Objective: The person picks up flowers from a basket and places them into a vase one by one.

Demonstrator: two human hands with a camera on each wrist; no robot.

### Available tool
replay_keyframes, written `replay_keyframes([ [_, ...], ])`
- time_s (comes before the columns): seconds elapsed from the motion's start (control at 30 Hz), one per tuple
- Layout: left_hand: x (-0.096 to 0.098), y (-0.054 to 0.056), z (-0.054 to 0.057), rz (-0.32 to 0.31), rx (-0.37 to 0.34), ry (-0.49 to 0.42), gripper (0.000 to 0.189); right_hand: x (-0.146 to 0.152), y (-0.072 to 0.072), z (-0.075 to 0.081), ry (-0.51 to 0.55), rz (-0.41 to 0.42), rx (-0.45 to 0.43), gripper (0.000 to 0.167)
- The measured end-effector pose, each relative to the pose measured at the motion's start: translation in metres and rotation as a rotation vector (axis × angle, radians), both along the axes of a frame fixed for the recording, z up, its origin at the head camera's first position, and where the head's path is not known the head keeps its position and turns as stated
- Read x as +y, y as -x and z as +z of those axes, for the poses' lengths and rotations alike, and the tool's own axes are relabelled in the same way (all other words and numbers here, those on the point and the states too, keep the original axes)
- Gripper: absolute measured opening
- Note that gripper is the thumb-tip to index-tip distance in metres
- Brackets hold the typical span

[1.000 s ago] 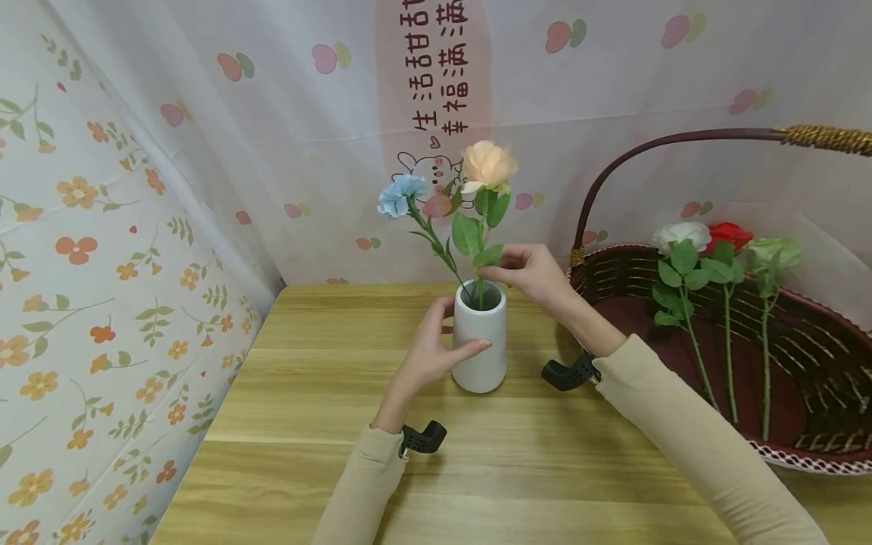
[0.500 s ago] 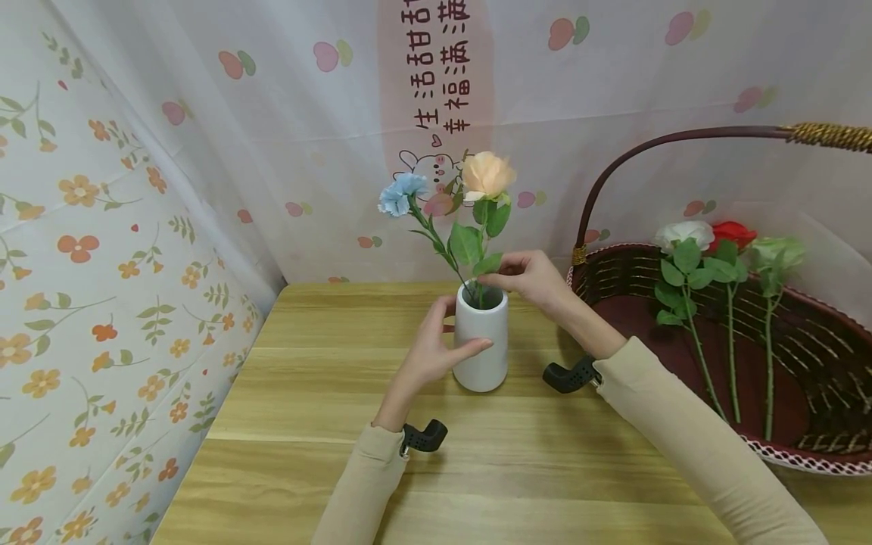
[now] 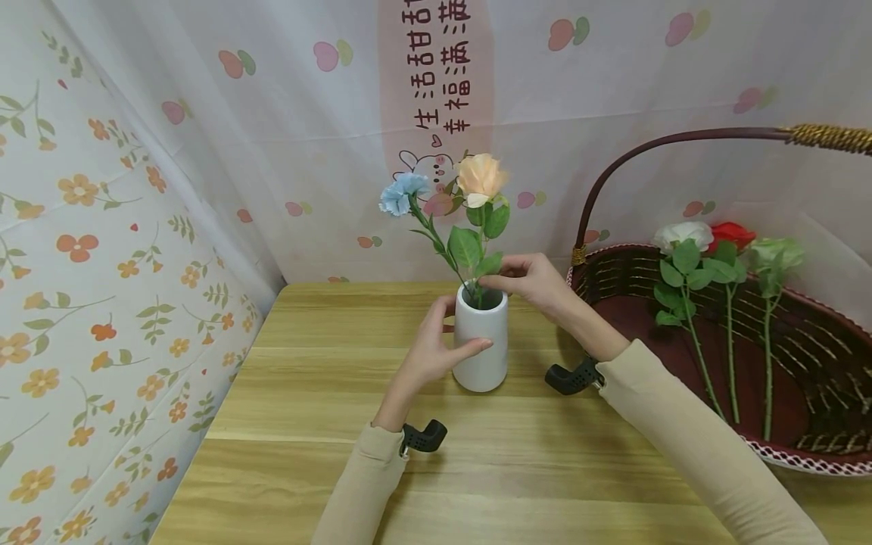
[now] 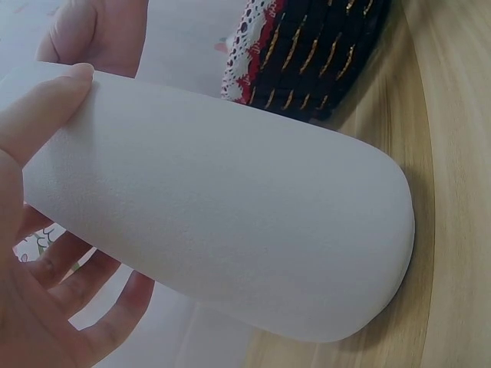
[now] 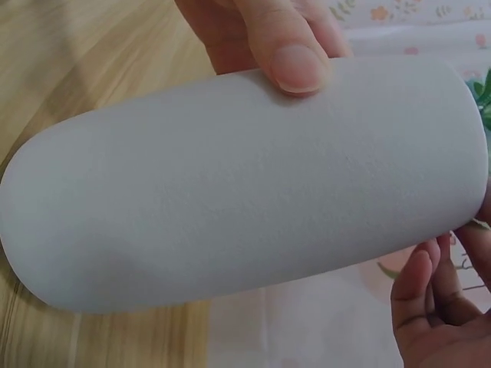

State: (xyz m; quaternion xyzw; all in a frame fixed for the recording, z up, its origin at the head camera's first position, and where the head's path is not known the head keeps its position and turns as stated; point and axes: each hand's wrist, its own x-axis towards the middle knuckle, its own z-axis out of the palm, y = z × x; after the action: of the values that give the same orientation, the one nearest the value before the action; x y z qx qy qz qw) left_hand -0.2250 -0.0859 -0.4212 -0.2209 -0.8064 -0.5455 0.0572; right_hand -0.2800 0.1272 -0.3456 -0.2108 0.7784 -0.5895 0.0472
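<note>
A white vase (image 3: 481, 352) stands upright on the wooden table. My left hand (image 3: 432, 344) grips its left side, thumb across the front and fingers behind; the left wrist view shows the thumb pressed on the vase wall (image 4: 230, 207). At the mouth, my right hand (image 3: 527, 276) pinches the stem of a peach rose (image 3: 482, 180), whose lower stem is inside the vase. A light-blue carnation (image 3: 405, 194) also stands in the vase, leaning left. In the right wrist view, the fingers of my right hand (image 5: 445, 314) are curled right beside the rim.
A dark woven basket (image 3: 804, 344) with a tall arched handle (image 3: 688, 136) stands at the right. In it lie a white rose (image 3: 681, 236), a red rose (image 3: 732, 236) and a pale green rose (image 3: 775, 253). Printed curtains (image 3: 306, 151) hang behind and left of the table (image 3: 306, 424).
The peach rose has sunk lower into the vase and its bloom has shifted slightly left. My right hand has come down a little with it. The left hand stays on the vase.
</note>
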Motion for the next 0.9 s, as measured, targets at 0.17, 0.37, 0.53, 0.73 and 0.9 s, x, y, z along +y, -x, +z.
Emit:
replay_keyframes([
  [0.17, 0.0, 0.0, 0.0, -0.002, 0.003, 0.002, 0.074, 0.004, -0.001, 0.001, -0.038, -0.001, -0.002, 0.022],
  [0.37, 0.0, -0.001, 0.0, 0.002, -0.001, 0.0, 0.074, 0.007, -0.001, 0.001, -0.067, -0.002, 0.0, 0.021],
  [0.53, 0.0, -0.002, 0.001, 0.0, -0.009, -0.003, 0.074, 0.009, -0.003, 0.0, -0.055, -0.007, -0.013, 0.025],
  [0.73, 0.0, -0.001, 0.0, 0.002, -0.007, -0.006, 0.073, 0.012, -0.008, 0.002, -0.069, -0.038, 0.004, 0.035],
  [0.9, 0.0, -0.001, -0.001, 0.003, -0.007, -0.012, 0.073, 0.018, -0.01, 0.003, -0.11, -0.055, 0.037, 0.041],
])
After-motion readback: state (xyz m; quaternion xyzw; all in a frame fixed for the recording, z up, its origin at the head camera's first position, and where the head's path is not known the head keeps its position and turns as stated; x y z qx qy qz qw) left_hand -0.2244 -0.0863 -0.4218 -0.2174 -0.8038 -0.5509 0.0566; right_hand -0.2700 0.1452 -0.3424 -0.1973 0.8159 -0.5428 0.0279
